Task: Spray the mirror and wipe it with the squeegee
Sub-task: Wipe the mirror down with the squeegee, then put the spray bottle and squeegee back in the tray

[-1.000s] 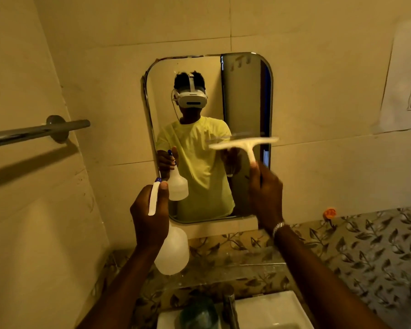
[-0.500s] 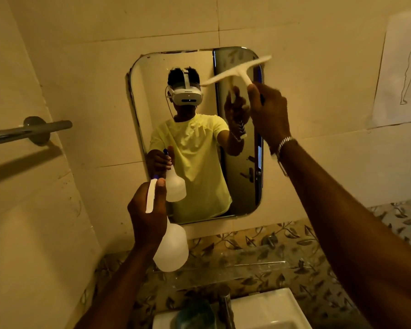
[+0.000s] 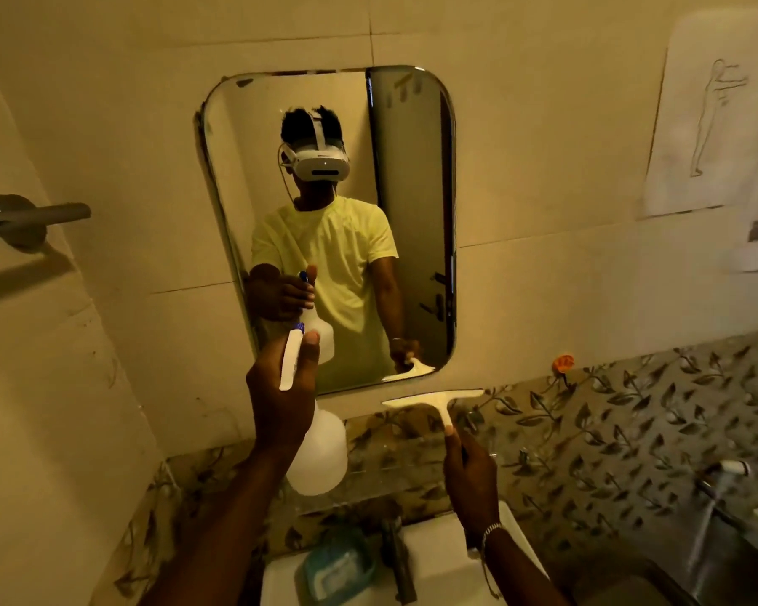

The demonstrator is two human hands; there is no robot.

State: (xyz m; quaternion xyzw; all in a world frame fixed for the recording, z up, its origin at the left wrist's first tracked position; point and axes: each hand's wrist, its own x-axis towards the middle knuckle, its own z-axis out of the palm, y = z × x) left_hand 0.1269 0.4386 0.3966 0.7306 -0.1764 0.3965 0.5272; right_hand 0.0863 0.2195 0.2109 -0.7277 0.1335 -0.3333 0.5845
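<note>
a: right grip point(image 3: 471, 474) closed on squeegee point(image 3: 434, 402) handle, left grip point(image 3: 281, 400) wrapped round spray bottle point(image 3: 320, 452).
b: where's the mirror point(image 3: 412, 168)?
a: up and far from the blade, right hand nearer. blade's long axis runs left-right, just below the mirror's bottom edge, handle pointing down toward the hand.

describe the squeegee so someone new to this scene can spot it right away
Start at the wall mirror and drop just below its bottom right corner. There the right hand holds up a squeegee: a pale T-shaped tool with a thin crossbar. The white spray bottle in the left hand is rounded instead.
</note>
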